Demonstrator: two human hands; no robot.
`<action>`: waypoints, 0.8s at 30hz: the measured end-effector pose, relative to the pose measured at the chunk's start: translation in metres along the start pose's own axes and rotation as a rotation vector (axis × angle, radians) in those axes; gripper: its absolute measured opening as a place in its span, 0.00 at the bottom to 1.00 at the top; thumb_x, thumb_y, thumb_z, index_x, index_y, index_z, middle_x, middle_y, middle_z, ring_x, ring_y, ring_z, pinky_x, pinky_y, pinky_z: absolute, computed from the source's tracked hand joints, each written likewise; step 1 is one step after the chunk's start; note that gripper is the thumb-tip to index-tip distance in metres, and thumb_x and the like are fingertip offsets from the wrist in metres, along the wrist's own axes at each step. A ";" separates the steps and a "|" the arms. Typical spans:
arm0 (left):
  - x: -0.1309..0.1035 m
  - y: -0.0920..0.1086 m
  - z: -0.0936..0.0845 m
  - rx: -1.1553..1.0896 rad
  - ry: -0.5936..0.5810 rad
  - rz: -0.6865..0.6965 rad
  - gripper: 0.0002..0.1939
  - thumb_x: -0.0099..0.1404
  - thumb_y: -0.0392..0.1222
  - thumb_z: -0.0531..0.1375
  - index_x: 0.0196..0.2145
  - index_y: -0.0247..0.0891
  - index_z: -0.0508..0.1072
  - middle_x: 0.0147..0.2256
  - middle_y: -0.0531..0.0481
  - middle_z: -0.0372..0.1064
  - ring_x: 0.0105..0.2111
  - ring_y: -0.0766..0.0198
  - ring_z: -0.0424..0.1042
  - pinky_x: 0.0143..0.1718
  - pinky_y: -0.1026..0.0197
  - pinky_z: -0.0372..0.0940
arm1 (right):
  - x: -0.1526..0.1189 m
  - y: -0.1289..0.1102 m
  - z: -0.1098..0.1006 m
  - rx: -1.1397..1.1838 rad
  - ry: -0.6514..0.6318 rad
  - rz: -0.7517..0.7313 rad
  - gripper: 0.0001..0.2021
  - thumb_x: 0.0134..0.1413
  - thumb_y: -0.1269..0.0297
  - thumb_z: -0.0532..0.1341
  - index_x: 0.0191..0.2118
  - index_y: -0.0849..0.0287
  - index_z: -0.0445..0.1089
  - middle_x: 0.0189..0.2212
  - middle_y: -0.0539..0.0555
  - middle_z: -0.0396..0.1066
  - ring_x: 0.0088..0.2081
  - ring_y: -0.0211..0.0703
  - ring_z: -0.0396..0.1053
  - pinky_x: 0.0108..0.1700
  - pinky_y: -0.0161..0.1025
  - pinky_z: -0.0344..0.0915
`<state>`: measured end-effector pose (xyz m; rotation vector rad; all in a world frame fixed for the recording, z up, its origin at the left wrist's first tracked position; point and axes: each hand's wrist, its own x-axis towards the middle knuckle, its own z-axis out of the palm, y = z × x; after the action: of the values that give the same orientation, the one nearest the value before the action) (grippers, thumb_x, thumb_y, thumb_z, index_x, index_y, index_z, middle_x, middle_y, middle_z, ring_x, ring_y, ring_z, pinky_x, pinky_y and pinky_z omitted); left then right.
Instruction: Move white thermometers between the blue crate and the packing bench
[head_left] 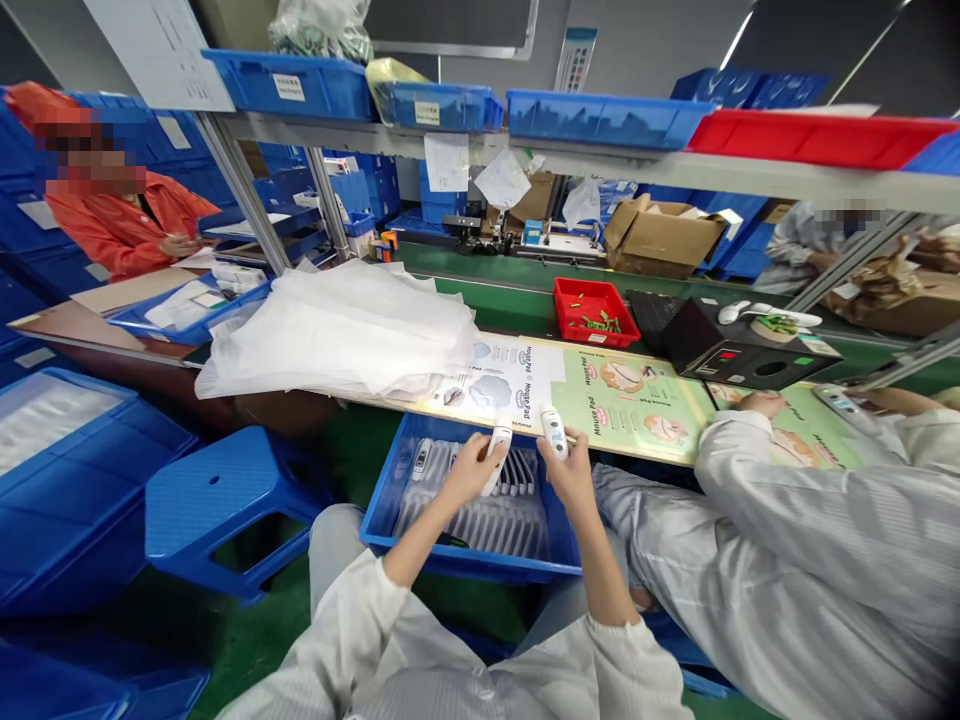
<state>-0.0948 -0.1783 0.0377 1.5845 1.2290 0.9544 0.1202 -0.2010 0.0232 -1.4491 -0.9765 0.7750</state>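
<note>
My left hand (474,468) is closed around a slim white handheld device (499,447), held over the near edge of the workbench. A second white handheld device (554,433), with a small blue mark and dark round spots on its face, is gripped upright in my right hand (574,472). The two devices are side by side, a little apart. Below both hands, a blue bin (379,510) rests at my lap. Rows of similar white devices (517,475) and clear plastic packing (480,515) lie inside it.
White sheets (337,325) are piled on the bench's left, beside printed mouse pad sheets (637,400). A red tray (596,312) holds small green parts. A black box (750,342) stands right. A co-worker's sleeve (795,510) is close on my right. A blue stool (225,490) stands left.
</note>
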 end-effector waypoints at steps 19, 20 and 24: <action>0.224 -0.037 0.033 0.096 0.316 0.073 0.15 0.80 0.42 0.56 0.53 0.36 0.82 0.45 0.37 0.82 0.50 0.49 0.80 0.57 0.52 0.70 | 0.164 0.009 0.118 -0.860 0.016 -0.286 0.39 0.75 0.45 0.56 0.82 0.60 0.55 0.80 0.72 0.50 0.73 0.70 0.60 0.73 0.63 0.55; 0.224 -0.039 0.032 0.094 0.361 0.087 0.17 0.81 0.39 0.53 0.53 0.36 0.81 0.50 0.35 0.81 0.53 0.49 0.79 0.60 0.51 0.68 | 0.160 0.007 0.124 -0.899 -0.017 -0.321 0.35 0.76 0.47 0.55 0.81 0.56 0.58 0.81 0.68 0.48 0.73 0.69 0.60 0.73 0.62 0.55; 0.220 -0.041 0.028 0.081 0.546 0.130 0.17 0.80 0.35 0.48 0.52 0.38 0.77 0.54 0.34 0.77 0.58 0.49 0.74 0.64 0.48 0.66 | 0.146 0.008 0.128 -1.010 -0.161 -0.404 0.30 0.76 0.55 0.55 0.79 0.48 0.62 0.83 0.61 0.46 0.73 0.65 0.61 0.74 0.60 0.58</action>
<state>-0.0346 0.0359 0.0013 1.5287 1.5579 1.5042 0.0698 -0.0139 0.0109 -1.9277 -1.8679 0.0512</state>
